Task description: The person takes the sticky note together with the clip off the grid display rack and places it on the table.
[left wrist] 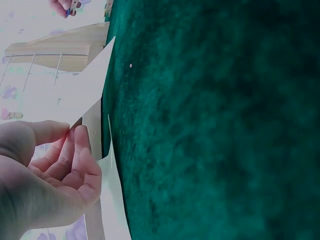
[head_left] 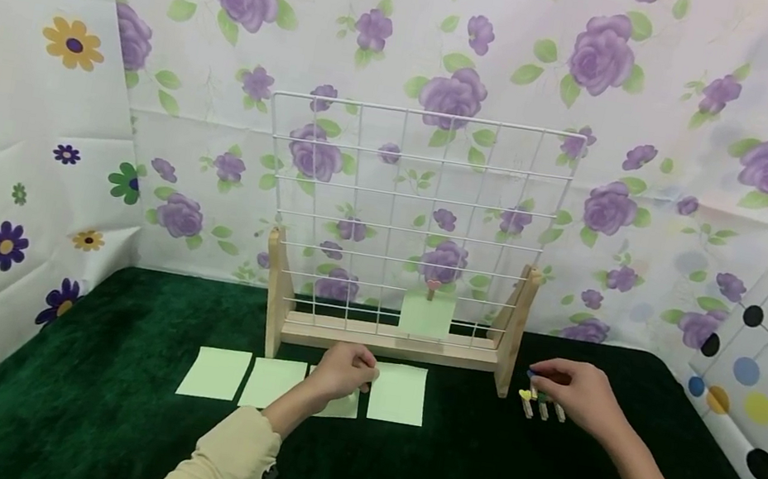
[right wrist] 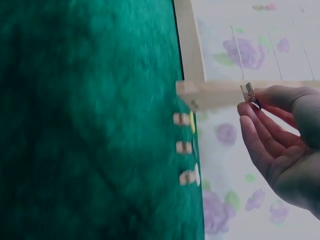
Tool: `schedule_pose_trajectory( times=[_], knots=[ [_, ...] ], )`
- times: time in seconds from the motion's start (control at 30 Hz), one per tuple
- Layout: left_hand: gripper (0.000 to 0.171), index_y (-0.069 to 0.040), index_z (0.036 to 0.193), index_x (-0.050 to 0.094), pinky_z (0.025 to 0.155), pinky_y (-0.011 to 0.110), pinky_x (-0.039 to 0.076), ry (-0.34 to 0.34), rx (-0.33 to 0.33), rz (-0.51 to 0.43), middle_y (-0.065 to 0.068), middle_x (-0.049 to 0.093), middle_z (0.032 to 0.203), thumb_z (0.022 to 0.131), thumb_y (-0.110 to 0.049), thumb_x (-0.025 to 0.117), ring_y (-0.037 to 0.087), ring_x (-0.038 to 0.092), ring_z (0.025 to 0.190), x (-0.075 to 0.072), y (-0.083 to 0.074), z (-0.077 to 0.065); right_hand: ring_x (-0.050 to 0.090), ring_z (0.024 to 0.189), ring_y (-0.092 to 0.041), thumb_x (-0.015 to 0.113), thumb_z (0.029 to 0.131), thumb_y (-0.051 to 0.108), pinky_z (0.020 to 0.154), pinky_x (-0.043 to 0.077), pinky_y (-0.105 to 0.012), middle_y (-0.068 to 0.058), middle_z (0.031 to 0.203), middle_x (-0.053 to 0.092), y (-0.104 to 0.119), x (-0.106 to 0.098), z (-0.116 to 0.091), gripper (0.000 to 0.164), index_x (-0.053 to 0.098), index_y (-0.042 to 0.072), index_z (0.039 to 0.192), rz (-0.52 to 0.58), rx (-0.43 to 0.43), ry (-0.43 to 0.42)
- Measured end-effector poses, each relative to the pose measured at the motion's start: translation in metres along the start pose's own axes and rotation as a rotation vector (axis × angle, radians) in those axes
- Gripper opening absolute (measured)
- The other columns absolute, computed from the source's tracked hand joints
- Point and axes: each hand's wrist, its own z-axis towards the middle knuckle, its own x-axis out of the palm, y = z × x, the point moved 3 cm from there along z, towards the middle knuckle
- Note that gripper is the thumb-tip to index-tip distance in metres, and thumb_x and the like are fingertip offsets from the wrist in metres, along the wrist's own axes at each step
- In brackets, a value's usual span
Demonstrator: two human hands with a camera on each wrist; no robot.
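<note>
My left hand [head_left: 338, 372] pinches a pale green paper square [head_left: 398, 393] by its left edge between thumb and fingertip. In the left wrist view that square [left wrist: 95, 90] is lifted at a slant off the cloth. Over at the right, my right hand [head_left: 578, 396] pinches a small wooden clothespin [right wrist: 248, 93] with a blue ornament. Below that hand, three more little clothespins [head_left: 543, 409] lie side by side, one topped in yellow. Another paper square [head_left: 426, 315] hangs on the white wire grid [head_left: 395, 191], held by a clothespin with a pink heart [head_left: 432, 289].
Three paper squares lie left of the held one: a far-left square [head_left: 214, 373], a middle square [head_left: 273, 383] and one partly hidden under my left hand. The grid stands in a wooden base [head_left: 389, 347] on dark green cloth [head_left: 452, 476]. Flowered sheeting [head_left: 403, 25] hangs behind.
</note>
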Motion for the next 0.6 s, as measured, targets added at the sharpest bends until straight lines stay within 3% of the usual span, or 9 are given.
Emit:
schedule_pose_trajectory(
  times=[0.27,0.6],
  knots=[
    [0.009,0.005,0.097,0.062,0.062,0.033,0.051,0.004,-0.004,0.033,0.008,0.063,0.083,0.091,-0.001,0.061,0.018,0.06,0.065,0.004,0.001,0.001,0.067,0.077,-0.022,0.064,0.094,0.018,0.062,0.053,-0.033,-0.014,0.1,0.069,-0.029,-0.012,-0.009,0.029,0.067,-0.002,0.115,0.008,0.045,0.012],
    [0.012,0.005,0.1,0.063,0.061,0.031,0.051,-0.018,-0.013,0.074,0.008,0.062,0.084,0.091,-0.003,0.062,0.018,0.06,0.07,0.0,0.005,0.003,0.066,0.074,-0.019,0.062,0.095,0.015,0.062,0.054,-0.034,-0.014,0.096,0.069,-0.048,-0.016,-0.01,0.028,0.066,-0.006,0.114,-0.019,0.069,0.046]
  ],
)
